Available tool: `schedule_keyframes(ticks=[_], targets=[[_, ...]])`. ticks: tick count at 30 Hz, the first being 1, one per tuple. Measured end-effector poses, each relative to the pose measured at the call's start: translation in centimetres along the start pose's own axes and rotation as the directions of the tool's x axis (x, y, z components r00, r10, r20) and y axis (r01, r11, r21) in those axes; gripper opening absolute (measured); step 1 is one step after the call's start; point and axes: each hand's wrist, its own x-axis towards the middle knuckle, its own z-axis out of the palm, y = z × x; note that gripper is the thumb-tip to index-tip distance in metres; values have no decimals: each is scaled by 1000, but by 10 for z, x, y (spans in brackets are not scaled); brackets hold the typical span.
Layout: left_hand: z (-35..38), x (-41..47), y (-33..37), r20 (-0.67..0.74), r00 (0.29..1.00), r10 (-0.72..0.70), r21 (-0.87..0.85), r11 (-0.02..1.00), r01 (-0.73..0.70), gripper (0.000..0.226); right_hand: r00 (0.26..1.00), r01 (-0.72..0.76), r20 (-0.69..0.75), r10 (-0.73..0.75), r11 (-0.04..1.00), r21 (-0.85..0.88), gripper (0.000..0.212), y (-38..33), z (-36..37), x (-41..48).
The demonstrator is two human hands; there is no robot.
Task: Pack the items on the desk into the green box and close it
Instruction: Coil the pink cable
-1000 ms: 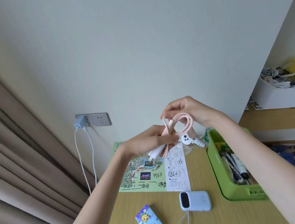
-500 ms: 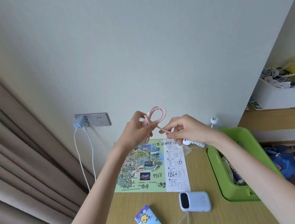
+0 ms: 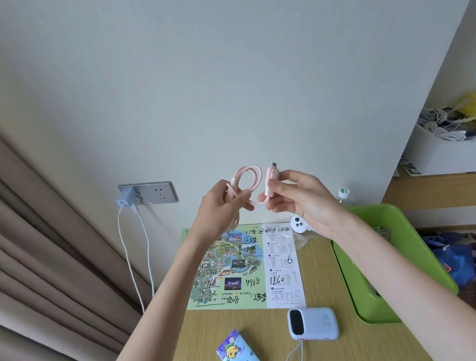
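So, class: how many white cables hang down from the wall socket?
2. Both white cables drop from the blue-grey charger plugged into the wall socket: one on the left, one just right of it. Both run down behind the desk edge, where their ends are hidden.

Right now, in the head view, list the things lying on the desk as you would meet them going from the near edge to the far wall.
Tissue pack → power bank → map → white controller → bottle.
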Motion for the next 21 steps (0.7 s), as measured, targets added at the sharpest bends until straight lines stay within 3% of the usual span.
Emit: schedule_keyframes(ticks=[6, 11, 15, 21], targets=[[2, -7, 7, -22, 996, 91, 106, 990, -88, 26, 986, -159, 22, 163, 979, -127, 41, -9, -2, 4], [6, -8, 7, -54, 977, 205, 324, 929, -177, 32, 953, -302, -22, 303, 937, -177, 45, -17, -2, 8], [9, -8, 8, -89, 949, 302, 461, 857, -230, 32, 944, -328, -97, 314, 924, -195, 45, -20, -3, 10], [11, -6, 9, -15, 915, 402, 622, 721, -307, 33, 943, -315, -187, 274, 916, -248, 29, -16, -2, 10]])
